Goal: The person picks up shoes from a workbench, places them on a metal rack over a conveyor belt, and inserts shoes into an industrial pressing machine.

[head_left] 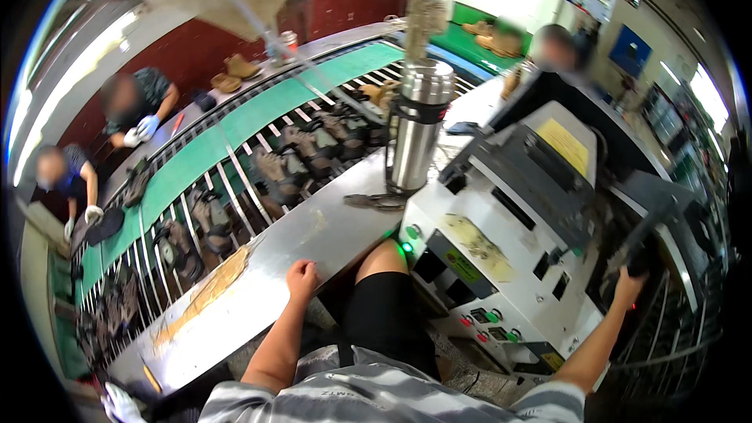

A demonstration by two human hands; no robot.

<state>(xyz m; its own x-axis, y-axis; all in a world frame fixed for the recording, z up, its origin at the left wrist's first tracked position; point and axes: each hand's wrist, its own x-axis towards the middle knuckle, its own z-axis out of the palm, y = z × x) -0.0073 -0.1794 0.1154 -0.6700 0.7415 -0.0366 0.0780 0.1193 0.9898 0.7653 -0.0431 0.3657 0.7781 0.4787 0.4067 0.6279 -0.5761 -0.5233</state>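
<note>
My left hand [301, 276] is curled into a loose fist beside the near edge of the metal table [333, 223], with nothing showing in it. On the right, my right hand [629, 283] reaches into the side opening of a white and grey machine [517, 266]. Its fingers are curled at a dark object [641, 260], whose kind is too shadowed to make out. Green and red buttons [479, 318] sit on the machine's front, below a black lidded top [540, 164].
Behind the table, a slatted conveyor with a green strip [262, 108] carries several shoes [286, 168]. A steel thermos [415, 129] stands by the machine. Co-workers [137, 110] work along the far side, and another person [552, 51] is behind the machine. A yellow-handled tool [150, 376] lies at lower left.
</note>
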